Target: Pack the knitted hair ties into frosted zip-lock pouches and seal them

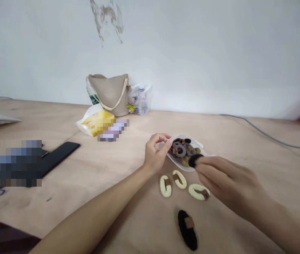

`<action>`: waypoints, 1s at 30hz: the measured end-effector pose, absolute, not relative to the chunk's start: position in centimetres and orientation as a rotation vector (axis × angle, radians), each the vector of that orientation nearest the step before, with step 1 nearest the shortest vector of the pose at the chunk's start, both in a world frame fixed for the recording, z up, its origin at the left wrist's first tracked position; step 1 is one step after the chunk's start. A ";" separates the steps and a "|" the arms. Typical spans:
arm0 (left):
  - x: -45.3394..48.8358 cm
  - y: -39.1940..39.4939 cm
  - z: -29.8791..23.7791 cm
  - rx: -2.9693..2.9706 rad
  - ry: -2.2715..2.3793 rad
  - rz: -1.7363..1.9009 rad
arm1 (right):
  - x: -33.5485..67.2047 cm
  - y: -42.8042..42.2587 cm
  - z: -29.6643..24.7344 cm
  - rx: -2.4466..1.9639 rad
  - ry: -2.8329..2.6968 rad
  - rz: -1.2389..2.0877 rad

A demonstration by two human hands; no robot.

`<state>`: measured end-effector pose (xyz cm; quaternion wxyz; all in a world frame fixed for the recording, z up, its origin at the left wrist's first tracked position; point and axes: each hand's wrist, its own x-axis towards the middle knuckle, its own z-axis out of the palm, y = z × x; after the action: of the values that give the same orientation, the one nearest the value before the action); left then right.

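Observation:
A clear plastic bag [184,139] of fuzzy hair ties in brown, grey and olive lies on the wooden table. My left hand [155,152] pinches the bag's left edge and holds it open. My right hand [224,180] is closed on a black hair tie [194,160] at the bag's mouth. Three cream hair ties [179,179] with brown tabs lie in a row just in front of the bag. One black hair tie with a brown tab [187,229] lies nearer to me.
A beige bucket bag [110,93] stands by the wall, with a clear bag of small items [140,98] to its right and a yellow packet [96,121] in front. A black phone [58,155] lies left. A grey cable [269,135] runs along the right.

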<state>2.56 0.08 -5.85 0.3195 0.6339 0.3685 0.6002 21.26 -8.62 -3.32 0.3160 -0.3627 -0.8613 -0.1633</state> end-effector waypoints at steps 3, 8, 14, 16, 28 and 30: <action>2.4 0.1 -5.7 1.667 0.983 1.580 | 20.2 -6.0 -3.5 -0.965 -2.305 -0.415; 2.5 0.2 -5.9 1.658 0.978 1.591 | 21.8 -8.6 -4.7 -0.980 -2.406 -0.210; 2.7 0.1 -5.9 1.643 0.982 1.603 | 23.3 -12.7 -6.7 -1.059 -2.489 -0.122; 2.7 0.1 -6.0 1.639 0.988 1.601 | 23.3 -12.9 -6.7 -0.975 -2.497 -0.191; 2.4 0.1 -5.8 1.642 1.008 1.591 | 19.7 -9.2 -3.6 -1.077 -2.272 -0.585; 2.4 0.1 -5.9 1.656 0.996 1.586 | 18.9 -11.1 -4.5 -0.969 -2.345 -0.358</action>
<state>2.45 0.08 -5.93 0.3154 0.6287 0.3779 0.6019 18.89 -11.14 -4.54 0.2856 -0.3623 -0.8771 -0.1340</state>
